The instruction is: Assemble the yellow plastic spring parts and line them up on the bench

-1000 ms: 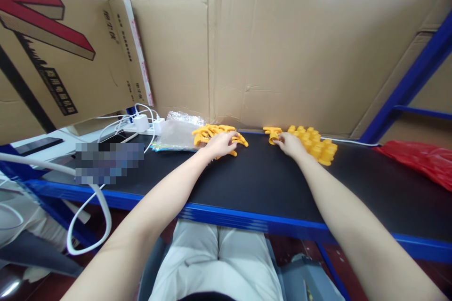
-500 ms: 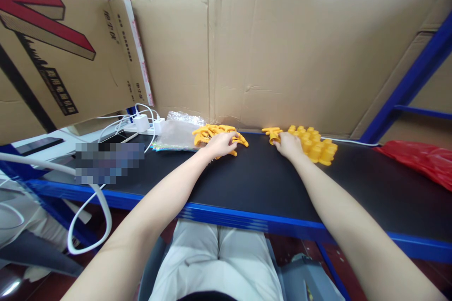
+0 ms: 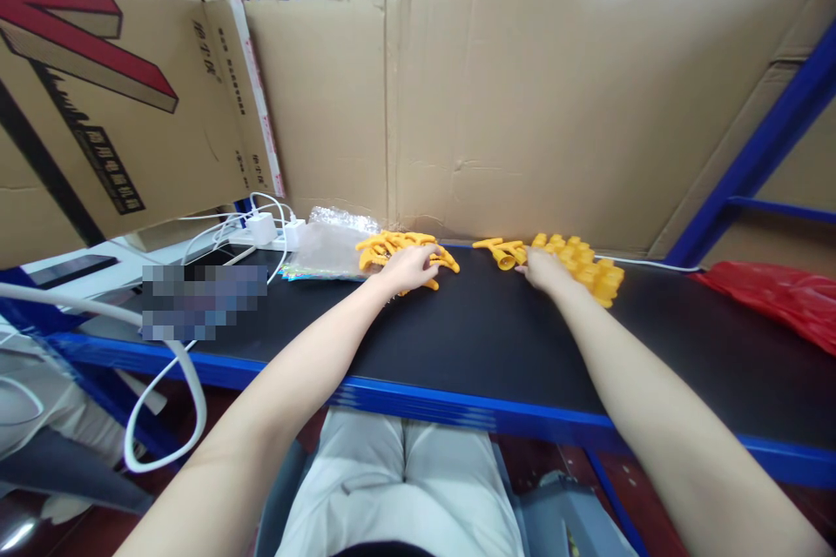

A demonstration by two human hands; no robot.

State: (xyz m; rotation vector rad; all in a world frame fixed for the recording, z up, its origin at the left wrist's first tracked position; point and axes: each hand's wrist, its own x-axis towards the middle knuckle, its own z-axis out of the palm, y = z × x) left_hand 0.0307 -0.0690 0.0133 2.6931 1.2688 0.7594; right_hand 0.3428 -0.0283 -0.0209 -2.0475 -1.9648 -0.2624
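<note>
On the left, my left hand (image 3: 413,268) rests on a pile of yellow plastic branch-shaped pieces (image 3: 392,244). Its fingers curl down over the pieces, and the palm hides part of the heap. My right hand (image 3: 546,270) is at the left side of a cluster of yellow cup-shaped plastic pieces (image 3: 597,278), thumb and fingers slightly apart. Just left of its fingertips lies a yellow cup-like piece (image 3: 504,259), its round mouth facing me. A yellow branch-shaped piece (image 3: 487,244) lies right behind it. Whether my fingertips touch these is hard to make out.
Clear plastic bags (image 3: 333,248) lie left of the pile, near white chargers and cables (image 3: 262,228). A red plastic bag (image 3: 777,296) sits at the right. Cardboard (image 3: 522,104) walls the back of the black tabletop (image 3: 457,339), which has a blue metal edge (image 3: 424,400).
My right hand has moved slightly right, away from the cup-like piece it was gripping, which now shows its open mouth. My left hand has stayed on the pile.
</note>
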